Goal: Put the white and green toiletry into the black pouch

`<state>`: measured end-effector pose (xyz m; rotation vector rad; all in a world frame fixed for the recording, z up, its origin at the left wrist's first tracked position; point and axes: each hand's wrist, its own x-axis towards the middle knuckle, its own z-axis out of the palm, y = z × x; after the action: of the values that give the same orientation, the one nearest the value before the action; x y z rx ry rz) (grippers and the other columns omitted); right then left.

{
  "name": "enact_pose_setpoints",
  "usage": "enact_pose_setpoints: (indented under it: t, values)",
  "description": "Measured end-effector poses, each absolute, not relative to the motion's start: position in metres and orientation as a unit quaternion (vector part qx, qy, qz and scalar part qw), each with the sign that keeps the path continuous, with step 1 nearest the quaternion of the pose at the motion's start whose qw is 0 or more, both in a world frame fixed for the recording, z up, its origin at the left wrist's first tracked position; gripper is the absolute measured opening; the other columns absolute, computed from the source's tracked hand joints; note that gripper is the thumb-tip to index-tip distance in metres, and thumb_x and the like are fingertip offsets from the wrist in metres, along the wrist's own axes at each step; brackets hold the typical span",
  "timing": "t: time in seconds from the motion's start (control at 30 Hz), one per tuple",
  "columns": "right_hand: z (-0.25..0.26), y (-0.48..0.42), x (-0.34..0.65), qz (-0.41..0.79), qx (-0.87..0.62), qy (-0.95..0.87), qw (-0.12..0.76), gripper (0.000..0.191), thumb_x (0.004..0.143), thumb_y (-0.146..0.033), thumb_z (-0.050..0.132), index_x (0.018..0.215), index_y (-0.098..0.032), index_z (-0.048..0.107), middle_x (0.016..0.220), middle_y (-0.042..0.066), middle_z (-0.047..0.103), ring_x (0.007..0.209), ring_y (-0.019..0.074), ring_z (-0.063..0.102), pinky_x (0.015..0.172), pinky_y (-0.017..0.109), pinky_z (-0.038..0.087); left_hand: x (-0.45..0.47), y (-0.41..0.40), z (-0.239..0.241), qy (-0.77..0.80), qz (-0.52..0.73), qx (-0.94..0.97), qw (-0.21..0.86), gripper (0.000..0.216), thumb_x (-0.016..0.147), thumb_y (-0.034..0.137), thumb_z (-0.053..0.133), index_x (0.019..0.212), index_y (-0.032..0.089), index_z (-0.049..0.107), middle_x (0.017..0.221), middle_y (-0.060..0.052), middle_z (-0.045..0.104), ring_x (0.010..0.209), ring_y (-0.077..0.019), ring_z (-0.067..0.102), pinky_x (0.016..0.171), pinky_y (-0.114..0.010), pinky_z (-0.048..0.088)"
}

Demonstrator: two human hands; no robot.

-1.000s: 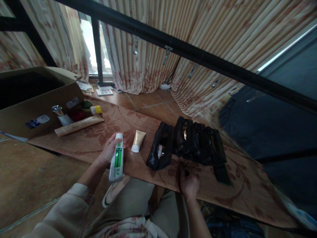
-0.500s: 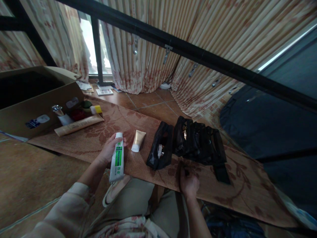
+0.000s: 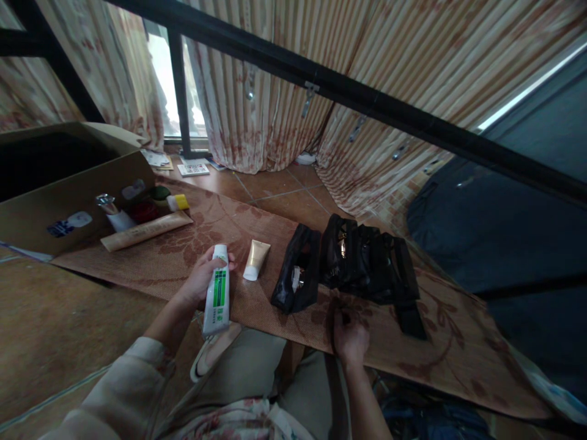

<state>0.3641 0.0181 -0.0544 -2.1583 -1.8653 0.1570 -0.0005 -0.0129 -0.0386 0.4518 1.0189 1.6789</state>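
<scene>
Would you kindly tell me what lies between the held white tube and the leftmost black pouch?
In the head view, a small gold tube with a white cap lies between them.

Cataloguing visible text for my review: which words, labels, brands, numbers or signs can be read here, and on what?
No word reads with certainty.
White-and-green squeeze tube: green characters, too blurred.
Black see-through pouch: pale letters, too blurred.
White rectangular card on the floor: QR-like pattern, too small.
Blue-and-white sticker on brown cardboard box: unreadable.
Long beige tube: faint print, unreadable.
</scene>
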Motion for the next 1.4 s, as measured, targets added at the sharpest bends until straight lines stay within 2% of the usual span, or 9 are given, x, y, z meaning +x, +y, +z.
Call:
enact_pose_setpoints:
  t: [0.33, 0.47, 0.67, 0.83, 1.0, 1.23, 1.4]
  values:
    - [-0.056, 0.019, 0.366, 0.047, -0.734, -0.658, 0.161, 0.039, 0.087, -0.044, 0.040, 0.090, -0.016, 0.067, 0.090, 0.011, 0.068, 0.081, 0.0220, 0.060, 0.068, 0.028, 0.038, 0.000, -0.013, -0.036, 0.411, 0.708, 0.180, 0.545, 0.047, 0.053, 0.004, 0.059, 0.097, 0.019, 0.054, 0.077, 0.001, 0.063, 0.063, -0.0123, 0.059, 0.061, -0.024, 0.047]
    - [-0.056, 0.019, 0.365, 0.050, -0.733, -0.658, 0.163, 0.040, 0.087, -0.044, 0.039, 0.090, -0.015, 0.067, 0.090, 0.012, 0.068, 0.082, 0.0223, 0.060, 0.068, 0.028, 0.038, -0.002, -0.010, -0.037, 0.414, 0.718, 0.149, 0.539, 0.036, 0.061, 0.014, 0.062, 0.096, 0.017, 0.054, 0.074, 0.000, 0.063, 0.063, -0.0142, 0.059, 0.066, -0.030, 0.050]
    - [-0.056, 0.018, 0.365, 0.051, -0.741, -0.650, 0.158, 0.039, 0.087, -0.044, 0.041, 0.090, -0.016, 0.067, 0.091, 0.011, 0.068, 0.082, 0.0219, 0.060, 0.068, 0.028, 0.038, -0.005, -0.009, -0.036, 0.360, 0.775, 0.047, 0.516, 0.026, 0.071, 0.028, 0.050, 0.094, 0.017, 0.058, 0.079, -0.004, 0.064, 0.066, -0.0178, 0.061, 0.073, -0.039, 0.053]
    - [-0.055, 0.018, 0.364, 0.048, -0.739, -0.654, 0.156, 0.038, 0.088, -0.044, 0.041, 0.091, -0.016, 0.067, 0.089, 0.011, 0.068, 0.081, 0.0222, 0.060, 0.067, 0.028, 0.038, -0.007, -0.014, -0.032, 0.320, 0.790, 0.049, 0.521, 0.030, 0.067, 0.024, 0.048, 0.094, 0.017, 0.059, 0.087, -0.007, 0.064, 0.072, -0.0190, 0.061, 0.079, -0.045, 0.052]
    - [-0.055, 0.018, 0.364, 0.045, -0.734, -0.659, 0.156, 0.041, 0.088, -0.045, 0.039, 0.093, -0.016, 0.067, 0.090, 0.011, 0.068, 0.077, 0.0212, 0.060, 0.065, 0.028, 0.037, -0.013, -0.018, -0.036, 0.304, 0.786, 0.062, 0.535, 0.044, 0.061, 0.014, 0.051, 0.104, 0.023, 0.060, 0.092, -0.004, 0.065, 0.074, -0.0172, 0.061, 0.084, -0.047, 0.051]
    - [-0.055, 0.018, 0.365, 0.044, -0.734, -0.659, 0.160, 0.040, 0.088, -0.045, 0.039, 0.091, -0.016, 0.067, 0.090, 0.011, 0.068, 0.080, 0.0216, 0.060, 0.067, 0.028, 0.037, -0.013, -0.018, -0.037, 0.311, 0.782, 0.074, 0.534, 0.060, 0.056, 0.002, 0.050, 0.109, 0.028, 0.058, 0.096, 0.000, 0.066, 0.075, -0.0140, 0.061, 0.086, -0.045, 0.051]
    - [-0.056, 0.019, 0.365, 0.041, -0.728, -0.664, 0.168, 0.039, 0.088, -0.043, 0.040, 0.089, -0.016, 0.067, 0.089, 0.012, 0.068, 0.081, 0.0219, 0.060, 0.067, 0.028, 0.037, -0.008, -0.015, -0.037, 0.338, 0.772, 0.117, 0.525, 0.063, 0.054, -0.002, 0.052, 0.108, 0.030, 0.058, 0.094, 0.002, 0.065, 0.079, -0.0131, 0.060, 0.085, -0.038, 0.052]
